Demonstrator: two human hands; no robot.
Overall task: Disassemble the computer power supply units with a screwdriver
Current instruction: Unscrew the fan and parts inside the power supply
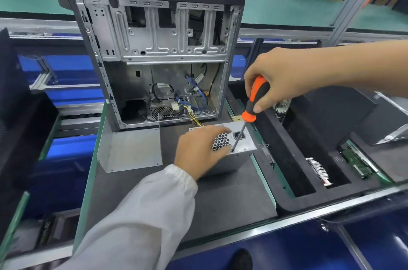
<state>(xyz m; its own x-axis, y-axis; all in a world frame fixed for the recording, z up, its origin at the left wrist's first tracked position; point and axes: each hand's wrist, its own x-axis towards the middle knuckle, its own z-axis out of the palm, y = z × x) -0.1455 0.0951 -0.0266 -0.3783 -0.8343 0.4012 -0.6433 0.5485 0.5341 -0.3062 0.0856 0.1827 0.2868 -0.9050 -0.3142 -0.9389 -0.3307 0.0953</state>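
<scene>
**Ana:** On the dark mat of the desk (231,199), just in front of the opened computer case (154,48), sits the power supply unit (234,148), grille face up. The left hand (198,150) lies over its near-left part, fingers curled onto the honeycomb grille. The right hand (280,79) has its grip wrapped round the orange-and-black handle of the screwdriver (249,108), thumb pressed on the lower collar.

**Ben:** And the tip?

**Ana:** Down at the near edge of the top face, right by the left fingertips. It looks seated on a screw, though blur there keeps me from being sure.

**Ben:** So what could go wrong?

**Ana:** The shaft leans instead of standing square to the face. If it's turned like that, I'd expect the tip to ride out of the screw head and chew it up, or skid across the metal.

**Ben:** Toward the fingers.

**Ana:** Yes, they're almost touching the tip. A slip could jab them.

**Ben:** Anything else?

**Ana:** The unit is only pinned by one hand on a smooth mat. Hard twisting might rotate it or push it toward the foam tray (293,154) on the right. A freed screw could also roll off and drop into a tray slot or off the desk edge.
</scene>
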